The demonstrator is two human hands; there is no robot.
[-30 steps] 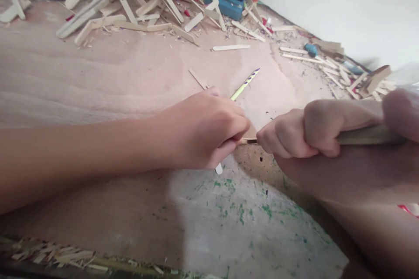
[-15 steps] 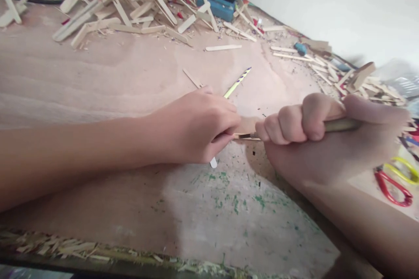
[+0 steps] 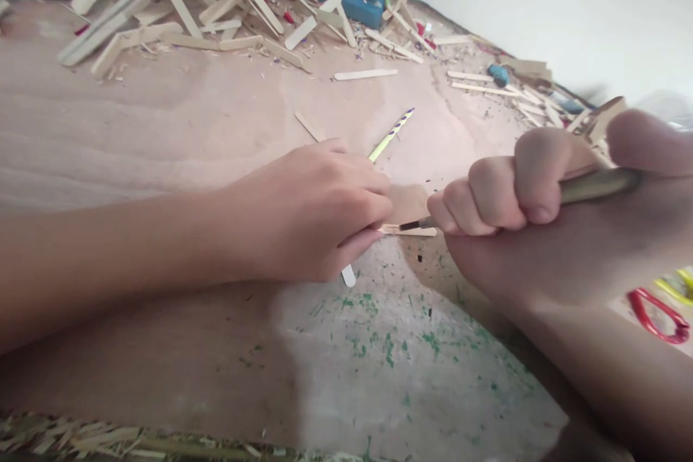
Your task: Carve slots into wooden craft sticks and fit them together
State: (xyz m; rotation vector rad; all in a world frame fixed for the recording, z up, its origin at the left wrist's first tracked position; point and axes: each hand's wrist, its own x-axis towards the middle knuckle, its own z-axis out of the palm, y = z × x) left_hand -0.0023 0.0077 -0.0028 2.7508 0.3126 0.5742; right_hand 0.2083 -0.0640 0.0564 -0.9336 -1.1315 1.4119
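Note:
My left hand [image 3: 330, 209] lies closed on the board, fingertips pinching the near end of a wooden craft stick [image 3: 419, 232] whose other end points right. A second craft stick [image 3: 348, 276] runs crosswise beneath this hand, its two ends showing above and below. My right hand [image 3: 520, 195] is wrapped in a fist around the pale handle of a carving tool [image 3: 600, 186]. The tool's narrow dark tip touches or hovers just over the pinched stick, close to my left fingertips; contact is hard to tell. Beyond the left hand lies a yellow pencil [image 3: 390, 136] with purple spots, partly covered.
A heap of craft sticks [image 3: 216, 0] covers the back left, beside a black object on a blue base [image 3: 354, 3]. More sticks [image 3: 535, 105] lie back right near a white wall. Red-handled scissors [image 3: 657, 314] are by my right wrist. Shavings line the front edge.
My right hand has tilted and moved up and right, with the tool's handle raised. More of the pinched stick shows now. My left hand has shifted slightly left.

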